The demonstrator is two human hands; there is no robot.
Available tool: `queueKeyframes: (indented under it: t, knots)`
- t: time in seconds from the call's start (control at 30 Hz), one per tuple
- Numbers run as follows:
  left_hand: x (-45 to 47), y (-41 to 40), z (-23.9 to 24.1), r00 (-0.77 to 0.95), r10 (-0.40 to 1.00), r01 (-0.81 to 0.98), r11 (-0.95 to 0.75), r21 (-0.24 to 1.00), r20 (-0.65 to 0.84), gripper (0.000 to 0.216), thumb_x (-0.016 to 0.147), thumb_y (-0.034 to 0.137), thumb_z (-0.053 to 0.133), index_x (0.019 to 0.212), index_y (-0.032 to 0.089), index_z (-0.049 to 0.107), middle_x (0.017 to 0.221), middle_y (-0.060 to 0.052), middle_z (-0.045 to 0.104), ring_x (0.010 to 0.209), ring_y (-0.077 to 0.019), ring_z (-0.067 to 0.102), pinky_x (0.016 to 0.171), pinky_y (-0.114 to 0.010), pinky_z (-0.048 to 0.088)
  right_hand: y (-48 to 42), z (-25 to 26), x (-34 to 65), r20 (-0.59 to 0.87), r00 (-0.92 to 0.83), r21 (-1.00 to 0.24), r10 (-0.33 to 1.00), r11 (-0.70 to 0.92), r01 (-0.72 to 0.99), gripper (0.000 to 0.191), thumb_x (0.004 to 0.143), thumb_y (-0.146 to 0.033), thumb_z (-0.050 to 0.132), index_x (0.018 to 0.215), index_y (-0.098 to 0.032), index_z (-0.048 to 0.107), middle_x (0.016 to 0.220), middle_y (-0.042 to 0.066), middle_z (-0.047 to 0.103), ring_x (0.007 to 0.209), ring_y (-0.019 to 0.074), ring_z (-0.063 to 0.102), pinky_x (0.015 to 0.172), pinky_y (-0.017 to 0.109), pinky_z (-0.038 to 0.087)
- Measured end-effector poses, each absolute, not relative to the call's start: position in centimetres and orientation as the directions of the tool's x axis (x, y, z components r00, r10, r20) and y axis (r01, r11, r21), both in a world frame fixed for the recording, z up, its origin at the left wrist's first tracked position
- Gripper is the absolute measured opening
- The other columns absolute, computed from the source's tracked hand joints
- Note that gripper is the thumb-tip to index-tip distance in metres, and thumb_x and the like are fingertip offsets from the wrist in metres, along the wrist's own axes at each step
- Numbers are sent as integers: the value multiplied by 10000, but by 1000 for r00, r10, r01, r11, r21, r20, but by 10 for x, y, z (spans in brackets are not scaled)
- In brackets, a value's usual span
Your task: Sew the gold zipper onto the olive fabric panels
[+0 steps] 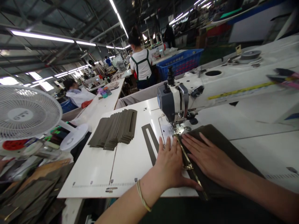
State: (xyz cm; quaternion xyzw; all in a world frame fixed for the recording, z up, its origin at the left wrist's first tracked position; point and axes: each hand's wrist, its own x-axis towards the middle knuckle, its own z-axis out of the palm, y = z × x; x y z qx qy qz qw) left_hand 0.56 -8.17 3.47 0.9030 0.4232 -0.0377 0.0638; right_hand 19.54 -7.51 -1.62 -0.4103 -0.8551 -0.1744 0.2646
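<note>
In the head view, the left hand (169, 161) lies flat near the lower centre of the frame, fingers spread and pressed down on the white sewing table (98, 168), its thumb edge touching the brass-toothed zipper (187, 161). The right hand (207, 158) rests just right of it, palm down with fingers stretched out flat on the dark olive fabric panel (233, 152); neither hand pinches anything. The zipper runs diagonally between the two hands, from under the presser foot down toward the table's near edge. The grey-and-white industrial sewing machine (177, 99) stands directly above the hands at the frame's centre, its long white arm reaching toward the upper right.

Left of the left hand, a single slotted olive strip (149, 140) lies flat on the table, and farther left sits a fanned stack of olive slotted pieces (116, 127). A white electric fan (25, 113) fills the left edge. In the upper centre a person in a white shirt with green straps (141, 63) stands with their back turned, beside a blue plastic crate (182, 62).
</note>
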Motion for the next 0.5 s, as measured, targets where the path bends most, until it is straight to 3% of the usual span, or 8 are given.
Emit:
queueKeyframes:
  t: [0.13, 0.3, 0.4, 0.5]
  knots:
    - [4, -82, 33, 633, 765, 774, -626, 96, -119, 1287, 579, 825, 628, 1468, 5, 191, 1536, -233, 161, 1414, -441, 85, 1139, -631, 37, -72, -48, 196, 560, -498, 44, 662, 576, 816, 580, 973, -319, 302, 1505, -138, 161, 1449, 110, 421, 1355, 240, 347, 1082, 533, 276]
    - [-2, -87, 26, 640, 768, 759, -626, 178, -29, 1212, 587, 802, 653, 1452, 50, 257, 1530, -227, 227, 1417, -431, 126, 1125, -656, 65, -72, -52, 203, 544, -492, 16, 679, 578, 816, 524, 986, -334, 254, 1480, -160, 268, 1459, 88, 402, 1366, 231, 328, 1085, 538, 275]
    - [-5, -95, 20, 603, 793, 764, -607, 220, 92, 738, 726, 640, 689, 1284, 188, 518, 1433, -157, 431, 1373, -356, 309, 1127, -628, 139, -72, -51, 201, 528, -477, -5, 703, 564, 826, 502, 989, -336, 214, 1434, -168, 375, 1450, 73, 417, 1359, 224, 342, 1081, 541, 288]
    - [-1, -106, 17, 454, 870, 823, -491, 284, 191, 250, 797, 412, 729, 940, 218, 661, 1115, -67, 614, 1149, -259, 531, 1095, -537, 268, -71, -54, 199, 517, -469, -14, 716, 555, 831, 494, 987, -334, 219, 1403, -162, 424, 1447, 70, 422, 1356, 229, 348, 1067, 552, 309]
